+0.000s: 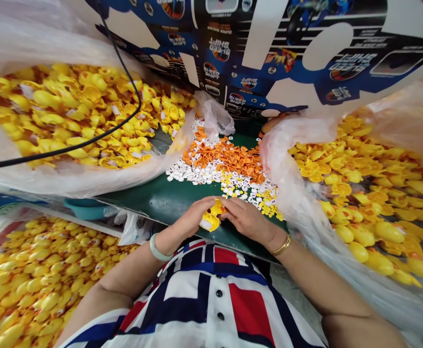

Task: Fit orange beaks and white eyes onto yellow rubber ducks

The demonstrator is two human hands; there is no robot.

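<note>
Just above the near edge of the green tabletop, my left hand and my right hand meet around a yellow plastic toy shell. Its hollow inside faces up, and a white patch shows within it. My left fingers are closed on the shell's left and far side. The right fingertips press at its right side, partly hiding it. Beyond my hands lie a heap of small orange pieces, many white pieces with dark dots, and small yellow pieces.
Clear plastic bags of yellow shells lie at left and right. Lower left holds a pile of yellow toys near a teal basin. A black cable crosses the left side. Printed cardboard stands behind.
</note>
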